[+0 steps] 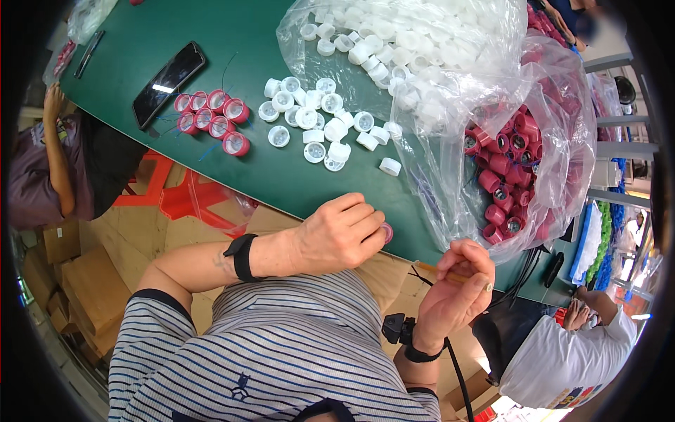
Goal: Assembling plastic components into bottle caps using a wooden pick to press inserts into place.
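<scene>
At the table's near edge, my left hand (342,233) is closed, back of the hand up. A magenta cylindrical part (387,233) peeks out beside its fingertips, mostly hidden by them. My right hand (460,285) is curled, palm partly up, around a thin yellowish stick-like tool (455,277), whose tip points toward my left hand. Beyond my left hand lie loose white plastic caps (306,117) in a loose cluster. Farther left, several magenta cylinders (219,126) with thin blue wires stand grouped together.
A clear bag (337,63) of white caps lies at the back; another bag (562,91) at right holds magenta cylinders (519,165). A phone (169,83) and a pen (89,54) rest on the green table (232,28). Other people (569,359) sit at both sides.
</scene>
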`<state>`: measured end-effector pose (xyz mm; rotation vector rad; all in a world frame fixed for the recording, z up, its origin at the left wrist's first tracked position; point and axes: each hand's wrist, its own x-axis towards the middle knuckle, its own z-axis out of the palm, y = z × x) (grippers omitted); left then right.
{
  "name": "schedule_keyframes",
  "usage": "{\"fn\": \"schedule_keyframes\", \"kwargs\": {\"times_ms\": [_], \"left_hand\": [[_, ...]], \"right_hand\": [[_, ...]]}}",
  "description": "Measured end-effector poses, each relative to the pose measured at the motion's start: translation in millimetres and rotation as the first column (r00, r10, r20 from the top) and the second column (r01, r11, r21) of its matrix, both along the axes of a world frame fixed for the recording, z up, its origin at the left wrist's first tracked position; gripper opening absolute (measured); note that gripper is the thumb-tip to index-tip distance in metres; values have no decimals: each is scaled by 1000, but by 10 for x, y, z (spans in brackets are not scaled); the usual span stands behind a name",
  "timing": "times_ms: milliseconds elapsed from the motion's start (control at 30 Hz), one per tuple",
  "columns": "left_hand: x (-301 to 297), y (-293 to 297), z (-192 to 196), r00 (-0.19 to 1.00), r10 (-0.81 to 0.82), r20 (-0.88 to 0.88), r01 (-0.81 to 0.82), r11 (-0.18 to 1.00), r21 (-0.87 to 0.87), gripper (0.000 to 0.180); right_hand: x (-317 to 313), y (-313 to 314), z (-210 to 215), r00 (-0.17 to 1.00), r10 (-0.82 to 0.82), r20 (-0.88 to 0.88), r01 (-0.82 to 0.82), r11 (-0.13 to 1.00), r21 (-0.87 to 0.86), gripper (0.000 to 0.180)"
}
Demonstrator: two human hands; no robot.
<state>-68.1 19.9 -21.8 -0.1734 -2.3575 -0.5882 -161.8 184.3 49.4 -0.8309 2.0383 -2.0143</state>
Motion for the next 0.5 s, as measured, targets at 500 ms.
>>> {"fn": "schedule_keyframes", "kwargs": {"times_ms": [500], "left_hand": [[-9,14,-10,994,32,105,-68,930,361,44]], "right_hand": [[27,-311,-62,967,140,214,-42,912,-408,47]]}}
